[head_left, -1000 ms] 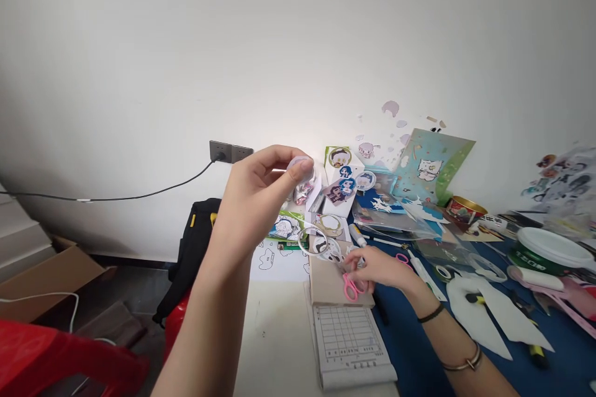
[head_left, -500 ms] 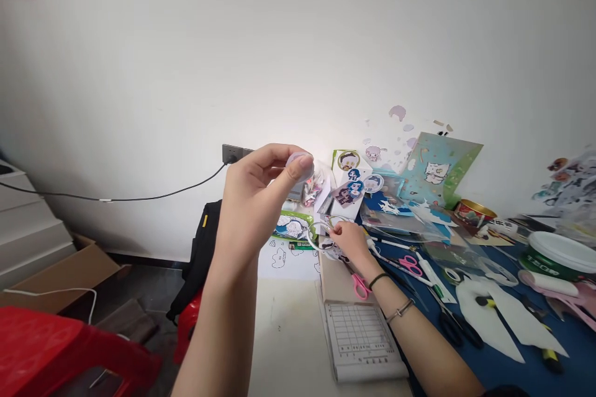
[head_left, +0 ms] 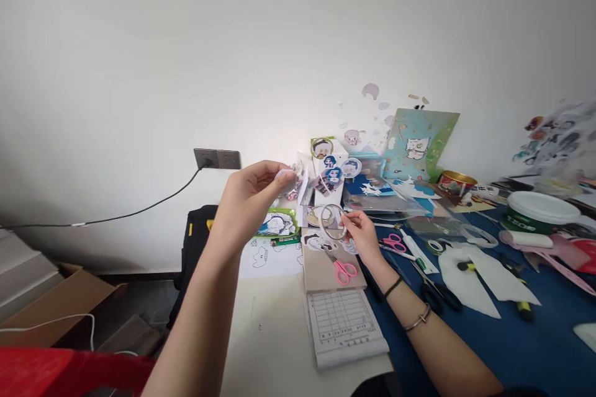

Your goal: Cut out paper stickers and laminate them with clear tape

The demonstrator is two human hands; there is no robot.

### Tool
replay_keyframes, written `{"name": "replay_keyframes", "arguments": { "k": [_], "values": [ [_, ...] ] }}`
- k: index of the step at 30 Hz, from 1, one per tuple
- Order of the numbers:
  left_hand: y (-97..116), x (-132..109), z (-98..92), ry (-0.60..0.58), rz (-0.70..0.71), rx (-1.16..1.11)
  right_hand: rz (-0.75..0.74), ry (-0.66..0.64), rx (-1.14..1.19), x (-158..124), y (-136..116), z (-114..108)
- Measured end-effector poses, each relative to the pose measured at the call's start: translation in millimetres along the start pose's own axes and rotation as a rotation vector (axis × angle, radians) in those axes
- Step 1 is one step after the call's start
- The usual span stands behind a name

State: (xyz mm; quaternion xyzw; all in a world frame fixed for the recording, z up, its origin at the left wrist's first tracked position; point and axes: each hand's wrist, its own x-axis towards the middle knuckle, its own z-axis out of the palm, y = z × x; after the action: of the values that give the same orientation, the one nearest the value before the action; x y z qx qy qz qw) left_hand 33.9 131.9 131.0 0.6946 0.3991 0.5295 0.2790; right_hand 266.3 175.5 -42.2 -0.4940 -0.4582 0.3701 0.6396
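My left hand [head_left: 251,195] is raised in front of the wall, thumb and fingertips pinched on a small pale lilac piece [head_left: 285,172], perhaps a paper cutout. Low over the desk, my right hand [head_left: 361,236] grips the edge of a thin, pale ring [head_left: 321,223] that looks like a nearly used roll of clear tape. Beneath the ring lie round character stickers [head_left: 319,239] on a beige board. Pink-handled scissors [head_left: 345,272] rest on that board, just left of my right hand.
A gridded notepad [head_left: 344,322] lies in front of the board. To the right, a blue desktop [head_left: 465,347] bears black scissors [head_left: 442,294], white cut sheets [head_left: 470,273] and a green tub [head_left: 540,211]. A box covered in stickers [head_left: 338,152] stands behind. At left is a red stool [head_left: 69,372].
My right hand has lifted the ring a little off the board and turned it more face-on. The left hand still pinches the lilac piece. The whole view has shifted.
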Motion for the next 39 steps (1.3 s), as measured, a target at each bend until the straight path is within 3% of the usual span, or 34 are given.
{"name": "replay_keyframes", "arguments": {
  "k": [3,6,9,12,20,28,35,39],
  "values": [
    [-15.3,7.9,22.2,-0.190,-0.036,0.053,-0.023,0.056,0.132,-1.7,-8.5,4.3],
    [-40.9,16.7,49.6,-0.309,-0.030,0.115,-0.061,0.068,0.235,-8.1,-18.2,7.1],
    [-63.5,21.6,73.4,-0.534,-0.131,0.055,-0.071,0.041,0.322,-11.9,-24.2,6.3],
    [-72.7,21.4,86.8,-0.526,-0.220,-0.051,-0.019,-0.023,0.401,-8.4,-26.6,0.3],
    [-59.9,16.9,95.3,-0.555,-0.288,-0.119,0.202,-0.171,0.534,7.1,-29.0,-20.8],
    [-69.9,15.9,96.8,-0.646,-0.192,-0.013,0.246,-0.238,0.625,3.3,-32.8,-21.0],
    [-63.6,11.4,97.5,-0.772,-0.132,0.048,0.319,-0.360,0.654,0.5,-34.3,-20.6],
    [-60.5,11.2,96.9,-0.775,-0.134,0.067,0.312,-0.329,0.697,-1.5,-35.5,-17.5]
  ]
}}
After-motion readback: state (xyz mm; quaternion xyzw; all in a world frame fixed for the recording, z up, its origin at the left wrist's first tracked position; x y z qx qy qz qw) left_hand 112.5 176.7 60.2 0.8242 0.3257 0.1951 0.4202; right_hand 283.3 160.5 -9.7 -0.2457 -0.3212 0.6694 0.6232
